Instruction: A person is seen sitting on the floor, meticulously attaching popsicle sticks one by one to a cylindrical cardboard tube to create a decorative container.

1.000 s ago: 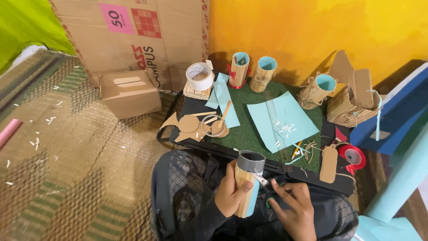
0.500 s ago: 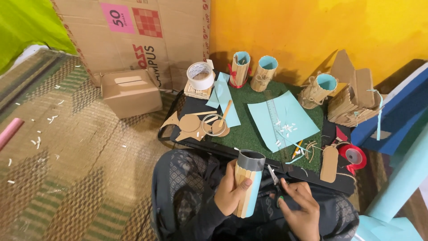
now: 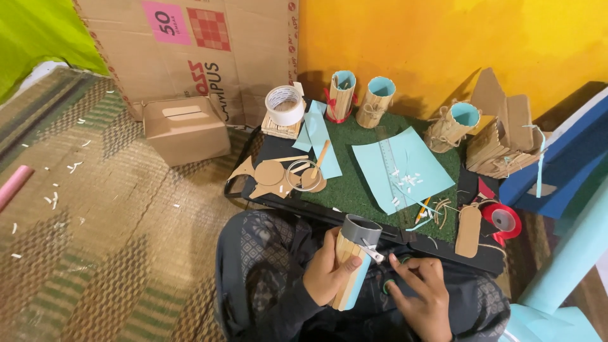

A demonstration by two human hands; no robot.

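Lowered slightly, left hand (image 3: 326, 272) grips stick-clad cup (image 3: 354, 259); right hand (image 3: 421, 294) half hides scissors (image 3: 380, 266).

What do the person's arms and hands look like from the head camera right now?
Both hands are bare: no gloves, and no rings or watch that I can make out. The left hand comes out of a dark sleeve that reaches the wrist. The right hand shows no sleeve in view; its forearm is cut off by the frame edge.

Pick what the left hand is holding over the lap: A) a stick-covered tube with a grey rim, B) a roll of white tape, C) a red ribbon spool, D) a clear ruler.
A: the left hand wraps around the stick-covered tube with a grey rim, while the white tape roll, red ribbon spool and clear ruler lie on the work surface.
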